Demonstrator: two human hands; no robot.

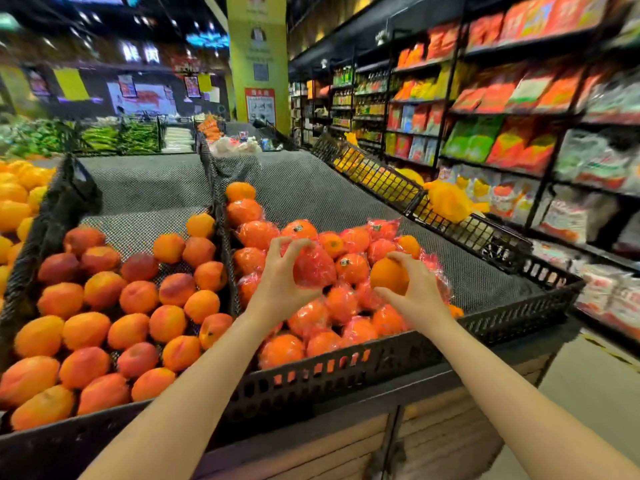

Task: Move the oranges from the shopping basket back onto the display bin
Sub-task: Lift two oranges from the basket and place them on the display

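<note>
Both my hands are stretched out over the black display bin (363, 362), which holds a pile of oranges (346, 306), many in red plastic wrap. My left hand (280, 282) grips a red-wrapped orange (315, 266) just above the pile. My right hand (415, 292) holds a bare orange (389, 275) over the pile's right side. No shopping basket shows in the head view.
A second black bin of peaches (114, 306) stands to the left, behind a mesh divider (221, 216). Further left lie yellow-orange fruits (17, 202). Wire racks (381, 174) and shelves of packaged goods (519, 116) line the right. The aisle floor (595, 386) runs along the right.
</note>
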